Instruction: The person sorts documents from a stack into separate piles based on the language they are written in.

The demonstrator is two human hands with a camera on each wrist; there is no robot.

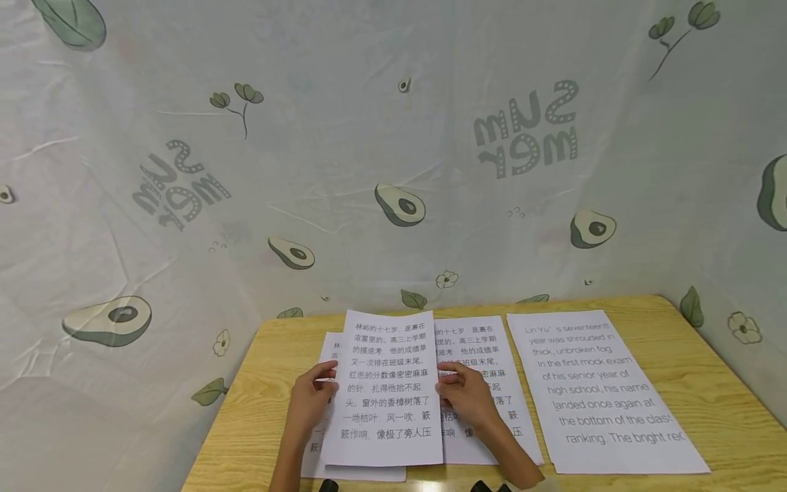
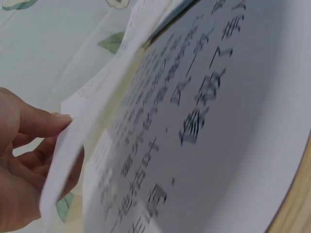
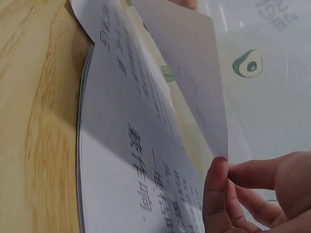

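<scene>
Both hands hold up one white sheet of paper (image 1: 387, 383) printed with large Chinese characters. My left hand (image 1: 310, 403) pinches its left edge between thumb and fingers; the left wrist view shows the thumb (image 2: 46, 122) on the paper. At the opposite edge, my right hand (image 1: 470, 400) pinches the sheet, with thumb and finger meeting at the edge in the right wrist view. Beneath and to the left lies another Chinese-printed sheet (image 1: 363, 473), partly covered. A stack of Chinese-printed pages (image 1: 486, 447) lies under the right hand, its left part hidden by the raised sheet.
Farther right, a stack of pages with English text (image 1: 602, 396) lies on the wooden table (image 1: 252, 383). Behind the table hangs a pale cloth (image 1: 344, 150) with avocado and leaf prints. Two small dark objects (image 1: 328, 486) show at the bottom edge of the head view.
</scene>
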